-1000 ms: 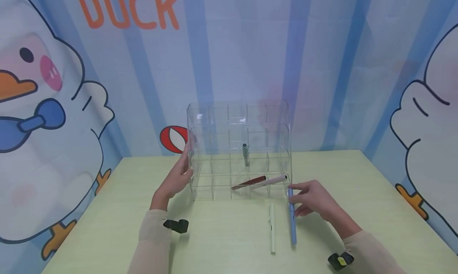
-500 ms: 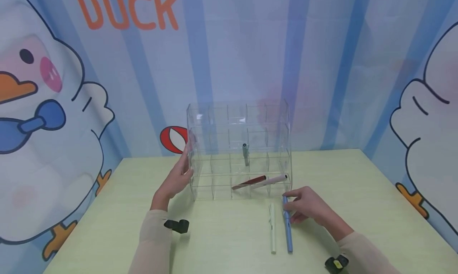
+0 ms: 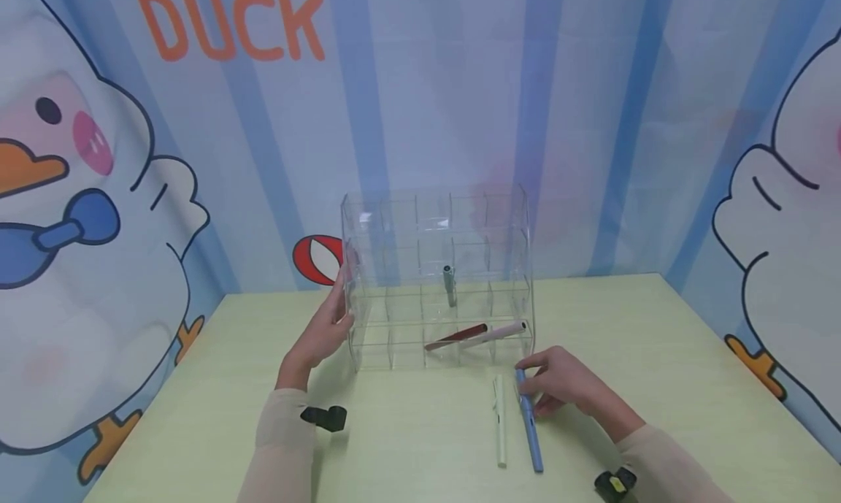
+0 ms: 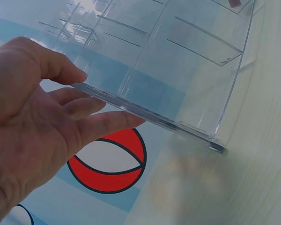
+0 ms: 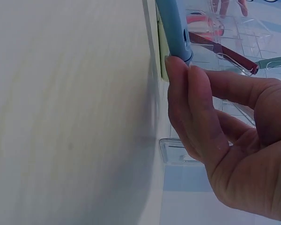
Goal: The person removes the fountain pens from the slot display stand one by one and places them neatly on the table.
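A clear acrylic pen rack (image 3: pixel 374 355) with tiers of small compartments stands at the middle of the table. My left hand (image 3: pixel 322 331) grips its left side panel, thumb and fingers on opposite faces in the left wrist view. To the right front, my right hand (image 3: pixel 566 380) pinches a blue pen (image 3: pixel 531 434) near its far end; the pen points toward me. Just left of it lies a pale green pen (image 3: pixel 501 428), roughly parallel. Inside the rack, a dark red pen (image 3: pixel 455 337) and a pale pink pen (image 3: pixel 504 331) lean at the lowest tier. A dark green pen (image 3: pixel 450 288) stands higher up.
The pale yellow table (image 3: pixel 407 444) reaches back to a blue striped backdrop (image 3: pixel 447 87) printed with ducks. A black wrist camera (image 3: pixel 325 417) is strapped to the left sleeve, another camera (image 3: pixel 615 483) to the right.
My right hand has moved left and toward me with the blue pen, bringing it nearer the pale green pen. My left hand keeps its hold on the rack.
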### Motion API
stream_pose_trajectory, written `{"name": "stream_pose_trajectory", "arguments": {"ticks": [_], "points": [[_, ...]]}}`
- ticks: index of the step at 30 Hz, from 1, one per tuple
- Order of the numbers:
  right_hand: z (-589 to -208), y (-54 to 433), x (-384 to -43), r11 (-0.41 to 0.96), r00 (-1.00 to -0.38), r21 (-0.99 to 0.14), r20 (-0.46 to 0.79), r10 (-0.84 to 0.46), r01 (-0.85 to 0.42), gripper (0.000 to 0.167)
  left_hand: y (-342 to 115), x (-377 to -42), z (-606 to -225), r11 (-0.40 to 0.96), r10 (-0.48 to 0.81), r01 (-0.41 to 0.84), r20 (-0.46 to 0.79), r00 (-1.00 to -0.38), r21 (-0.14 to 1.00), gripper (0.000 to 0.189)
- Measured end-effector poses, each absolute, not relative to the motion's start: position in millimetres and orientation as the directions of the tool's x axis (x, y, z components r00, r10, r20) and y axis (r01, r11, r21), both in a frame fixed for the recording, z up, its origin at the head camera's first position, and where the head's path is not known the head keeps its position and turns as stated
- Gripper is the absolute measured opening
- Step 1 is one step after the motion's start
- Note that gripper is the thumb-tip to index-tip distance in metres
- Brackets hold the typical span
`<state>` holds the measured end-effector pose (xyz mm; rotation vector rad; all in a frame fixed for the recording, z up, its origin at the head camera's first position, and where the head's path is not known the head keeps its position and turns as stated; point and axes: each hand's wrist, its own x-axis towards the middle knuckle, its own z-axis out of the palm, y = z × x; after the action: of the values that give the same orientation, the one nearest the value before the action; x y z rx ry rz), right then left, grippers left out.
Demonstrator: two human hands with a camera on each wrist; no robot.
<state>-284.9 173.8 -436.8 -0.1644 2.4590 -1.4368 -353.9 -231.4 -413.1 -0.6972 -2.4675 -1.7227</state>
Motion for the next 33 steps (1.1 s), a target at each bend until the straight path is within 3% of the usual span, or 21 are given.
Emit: {"name": "stream_pose_trajectory", "arguments": {"ticks": [12, 26, 33], "points": [[-433.0, 160.1, -288.2, 0.612, -0.939, -0.788, -0.256, -0.231, 0.065, 0.043, -233.7, -354.4, -414.3, 0.289, 0.316, 0.381, 0.288, -0.904, 0.878, 0.087], [-435.8, 159.2, -290.7, 0.62, -0.933, -0.782, -0.271, -0.238, 0.069, 0.046, -232.2, -357.8, -413.3, 0.283, 0.332, 0.396, 0.298, -0.895, 0.874, 0.087], [-435.9, 160.4, -290.2, 0.605, -0.926, -0.793, -0.275, -0.259, 0.067, 0.039, -231.2, -354.9, -412.8, 0.292, 0.33, 0.4, 0.301, -0.895, 0.869, 0.089]]}}
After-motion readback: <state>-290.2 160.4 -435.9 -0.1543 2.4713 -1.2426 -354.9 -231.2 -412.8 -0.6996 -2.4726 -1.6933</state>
